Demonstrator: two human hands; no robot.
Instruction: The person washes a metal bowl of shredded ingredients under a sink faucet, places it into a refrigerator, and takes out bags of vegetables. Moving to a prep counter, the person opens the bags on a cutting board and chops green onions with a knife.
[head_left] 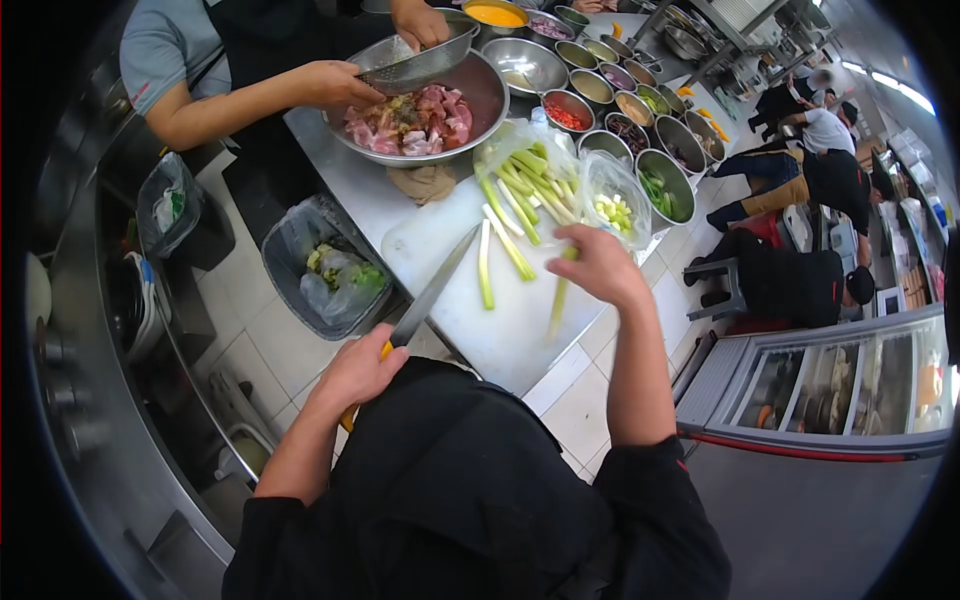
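Knife [432, 292] clenched in left grip [362, 372], leek stalk [560, 300] pinched under right grip [598, 262].

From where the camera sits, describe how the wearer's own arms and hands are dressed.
Both forearms are bare, with black sleeves pushed up to about the elbows. The left hand and right hand wear no gloves, and no watch, ring or wristband shows. The sleeves match the black top below.

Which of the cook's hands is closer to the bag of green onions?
Right. The right hand holds a stalk just below the bag of green onions. The left hand is farther back by the board's near edge, with its grip on the knife.
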